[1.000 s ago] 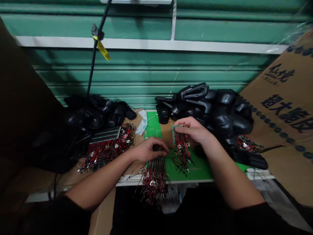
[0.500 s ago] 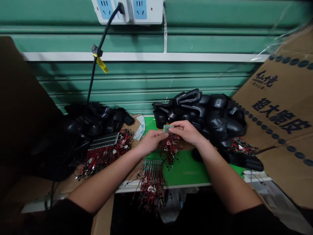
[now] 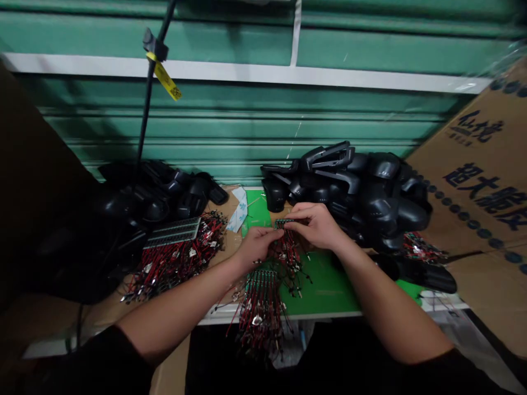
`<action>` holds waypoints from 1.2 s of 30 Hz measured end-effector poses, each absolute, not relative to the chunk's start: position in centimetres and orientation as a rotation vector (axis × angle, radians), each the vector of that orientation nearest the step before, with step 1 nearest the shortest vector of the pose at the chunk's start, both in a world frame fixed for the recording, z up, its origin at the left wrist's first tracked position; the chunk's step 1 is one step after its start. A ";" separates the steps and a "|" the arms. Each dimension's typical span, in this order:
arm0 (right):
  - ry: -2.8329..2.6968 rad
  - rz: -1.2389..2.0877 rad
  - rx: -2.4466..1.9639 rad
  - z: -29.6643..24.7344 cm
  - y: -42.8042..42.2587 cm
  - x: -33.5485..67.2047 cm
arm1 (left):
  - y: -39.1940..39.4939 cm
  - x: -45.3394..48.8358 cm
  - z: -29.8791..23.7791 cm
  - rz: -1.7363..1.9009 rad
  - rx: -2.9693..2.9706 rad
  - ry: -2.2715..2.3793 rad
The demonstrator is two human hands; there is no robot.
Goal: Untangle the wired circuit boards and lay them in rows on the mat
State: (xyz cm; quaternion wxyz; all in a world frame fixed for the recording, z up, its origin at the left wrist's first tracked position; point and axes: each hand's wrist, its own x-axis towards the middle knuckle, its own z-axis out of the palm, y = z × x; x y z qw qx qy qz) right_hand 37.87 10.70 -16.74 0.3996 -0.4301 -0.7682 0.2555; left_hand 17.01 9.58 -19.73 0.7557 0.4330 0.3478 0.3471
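Between both hands, over the green mat (image 3: pixel 329 285), is a small green circuit board (image 3: pixel 283 223) with red and black wires hanging from it. My left hand (image 3: pixel 257 248) pinches its left side between thumb and fingers. My right hand (image 3: pixel 315 224) grips its right side, thumb towards me. Just in front, a second wired circuit board panel (image 3: pixel 262 278) lies at the bench edge, its wires drooping over the side. Left of my left forearm, a stack of wired circuit boards (image 3: pixel 173 232) rests on cardboard.
Glossy black plastic housings (image 3: pixel 382 211) are heaped behind my right hand, and more black housings (image 3: pixel 164 200) lie at the back left. A printed cardboard box (image 3: pixel 486 219) stands at the right. A black cable (image 3: pixel 144 120) hangs before the green wall (image 3: pixel 230 131).
The camera view has tilted down and come closer, so the power strip is out of sight. The held board has tipped flatter, and both hands still hold it.
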 end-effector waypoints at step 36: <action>-1.118 1.550 -0.939 -12.9 9.9 39.2 | 11.5 16.9 -20.5 1.182 0.772 0.993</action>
